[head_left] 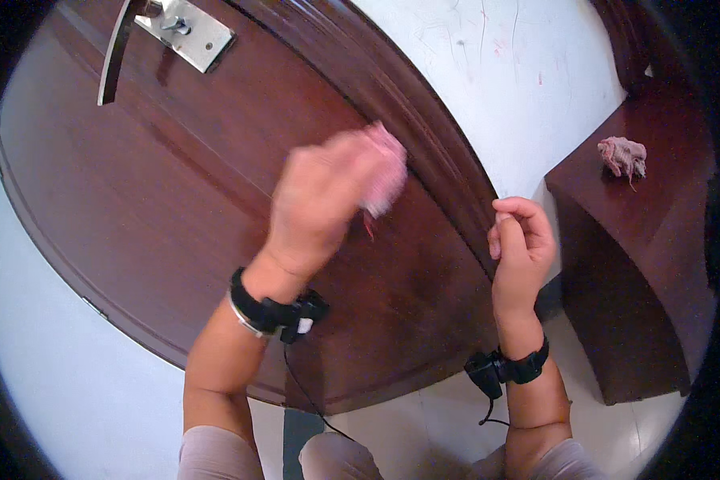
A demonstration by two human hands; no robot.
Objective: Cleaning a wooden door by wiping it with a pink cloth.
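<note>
My left hand (312, 196) is closed round a bunched pink cloth (386, 172) and presses it to the dark reddish-brown wooden door (216, 176), near the door's right edge. Both hand and cloth are a little blurred, and a loose thread hangs below the cloth. Farther right, my right hand (524, 248) is raised beside the wooden door frame (428, 120). Its fingers curl in toward the thumb, with nothing visible in them. Whether its fingertips touch the frame I cannot tell.
A metal door handle (117, 60) with a lock plate (196, 36) sticks out at the upper left. To the right stands a dark wooden cabinet (616, 264), with a second crumpled pink cloth (622, 156) on top. Behind is a marked white wall (496, 80). Black cables hang from both wrist straps.
</note>
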